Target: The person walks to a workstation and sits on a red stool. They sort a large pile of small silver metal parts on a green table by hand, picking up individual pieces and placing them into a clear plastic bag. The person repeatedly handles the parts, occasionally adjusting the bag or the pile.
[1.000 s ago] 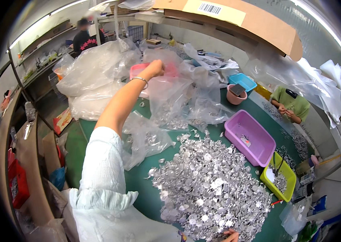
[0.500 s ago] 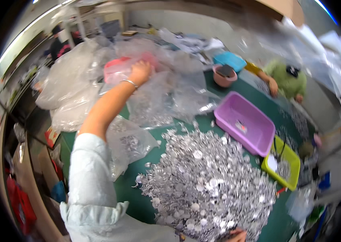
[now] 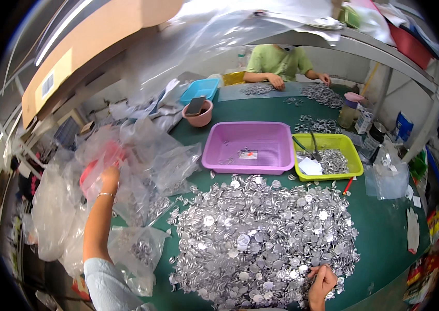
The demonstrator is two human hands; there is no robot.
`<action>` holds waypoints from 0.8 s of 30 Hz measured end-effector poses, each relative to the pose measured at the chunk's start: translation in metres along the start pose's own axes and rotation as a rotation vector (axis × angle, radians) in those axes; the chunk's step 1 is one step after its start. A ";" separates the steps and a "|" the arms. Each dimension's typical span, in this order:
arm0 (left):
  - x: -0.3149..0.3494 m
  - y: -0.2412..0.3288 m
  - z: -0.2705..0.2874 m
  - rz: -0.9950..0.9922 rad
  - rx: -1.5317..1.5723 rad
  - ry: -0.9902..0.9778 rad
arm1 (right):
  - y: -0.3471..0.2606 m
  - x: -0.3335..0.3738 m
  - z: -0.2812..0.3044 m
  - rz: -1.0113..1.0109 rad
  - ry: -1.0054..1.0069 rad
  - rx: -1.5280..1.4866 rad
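A broad heap of small shiny silver metal pieces (image 3: 261, 233), some round and flat, some curved, covers the near middle of the green table. My left arm, with a bracelet at the wrist, stretches out to the left. My left hand (image 3: 109, 179) is among clear plastic bags (image 3: 147, 142), beside a pink-red container (image 3: 88, 173) partly covered by them; its fingertips are hidden. At the heap's near right edge, my right hand (image 3: 323, 284) has its fingers bent together in a pinch. Whatever may be between those fingers is too small to make out.
Beyond the heap sit a purple basket (image 3: 248, 170) and a yellow-green basket (image 3: 331, 177) with metal pieces and a tool. A pink bowl (image 3: 198, 118) and blue basket (image 3: 201, 90) stand farther back. Across the table, a person in green (image 3: 276, 61) handles small pieces. A shelf (image 3: 364, 45) overhangs.
My view has swung to the right and shows more of the far side. My left hand stays among the bags by the pink-red container. More of my right hand shows at the heap.
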State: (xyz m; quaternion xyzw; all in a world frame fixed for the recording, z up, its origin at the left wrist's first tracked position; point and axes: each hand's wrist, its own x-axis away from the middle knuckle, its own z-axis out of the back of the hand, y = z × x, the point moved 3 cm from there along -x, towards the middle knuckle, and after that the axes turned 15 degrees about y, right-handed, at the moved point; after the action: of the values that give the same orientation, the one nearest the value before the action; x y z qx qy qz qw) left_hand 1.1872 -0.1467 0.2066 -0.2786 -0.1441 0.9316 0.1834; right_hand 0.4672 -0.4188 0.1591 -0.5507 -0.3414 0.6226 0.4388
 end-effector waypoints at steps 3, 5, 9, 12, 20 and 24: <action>0.001 -0.014 0.018 0.027 0.077 0.090 | 0.003 -0.002 0.003 0.021 -0.006 -0.012; -0.005 -0.019 0.038 0.047 0.125 0.164 | -0.001 -0.005 0.004 0.077 -0.029 -0.025; -0.009 -0.015 0.095 0.103 0.126 0.240 | -0.011 -0.008 0.007 0.159 -0.021 -0.121; -0.005 -0.041 0.141 0.135 0.095 0.320 | -0.019 -0.007 0.012 0.152 -0.024 -0.176; 0.079 -0.025 0.285 -0.126 0.191 0.706 | -0.040 0.010 0.026 0.019 -0.106 -0.501; 0.179 0.034 0.390 -0.328 0.547 0.868 | -0.017 0.051 -0.002 -1.082 -0.222 -1.398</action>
State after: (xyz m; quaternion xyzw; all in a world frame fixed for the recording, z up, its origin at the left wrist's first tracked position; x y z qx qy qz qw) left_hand 0.8161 -0.1661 0.4235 -0.5538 0.1510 0.6936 0.4352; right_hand 0.4720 -0.3657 0.1548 -0.3924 -0.8971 0.0293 0.2010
